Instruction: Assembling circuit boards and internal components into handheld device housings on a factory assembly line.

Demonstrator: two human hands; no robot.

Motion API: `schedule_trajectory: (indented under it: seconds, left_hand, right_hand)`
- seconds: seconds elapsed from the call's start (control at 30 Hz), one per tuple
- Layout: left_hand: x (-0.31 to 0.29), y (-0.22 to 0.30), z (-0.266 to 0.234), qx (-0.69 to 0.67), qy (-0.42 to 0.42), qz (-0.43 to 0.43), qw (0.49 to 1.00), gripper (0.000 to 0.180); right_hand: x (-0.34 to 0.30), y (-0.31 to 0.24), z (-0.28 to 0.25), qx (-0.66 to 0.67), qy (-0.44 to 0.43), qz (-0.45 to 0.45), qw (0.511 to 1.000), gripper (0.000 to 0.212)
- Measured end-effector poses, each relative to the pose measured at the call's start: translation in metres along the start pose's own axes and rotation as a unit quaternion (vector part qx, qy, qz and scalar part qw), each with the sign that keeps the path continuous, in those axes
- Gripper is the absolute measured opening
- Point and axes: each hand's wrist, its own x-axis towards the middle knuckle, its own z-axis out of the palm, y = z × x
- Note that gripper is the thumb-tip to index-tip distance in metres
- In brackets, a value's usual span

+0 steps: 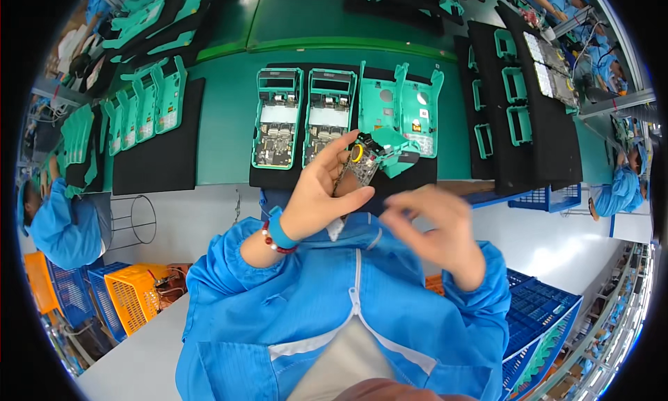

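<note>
My left hand (323,192) is closed on a circuit board (362,171), which is tilted over the near edge of the black mat. A round yellow part sits at the board's upper end, and a green plastic housing piece (398,156) adjoins it on the right; whether the two are joined I cannot tell. My right hand (438,227), blurred by motion, is to the right of the board and apart from it. Its thumb and forefinger look parted, with nothing visible between them. Beyond are two green casings (277,133) with boards inside and two green shells (421,109) standing open.
Black mats on the green bench carry green shells (167,98) at left and rectangular green frames (519,126) at right. Blue crates (543,310) stand low at right, an orange crate (136,297) low at left. Other people in blue work at both sides.
</note>
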Motion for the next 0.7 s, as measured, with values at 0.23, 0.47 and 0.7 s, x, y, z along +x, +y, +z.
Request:
schedule_trajectory:
  seconds: [0.23,0.47,0.7]
  left_hand:
    - [-0.017,0.01,-0.007,0.001,-0.094,-0.059,0.994,0.086]
    - [-0.017,0.004,-0.005,0.076,-0.134,-0.032,0.988,0.09]
    - [-0.016,0.005,0.002,0.137,-0.11,0.021,0.984,0.093]
  right_hand:
    - [0.024,-0.005,-0.027,-0.246,0.018,-0.179,0.952,0.03]
    - [0.019,-0.006,-0.031,-0.227,-0.06,-0.176,0.956,0.024]
    - [0.005,0.005,-0.026,-0.058,-0.062,-0.023,0.996,0.023]
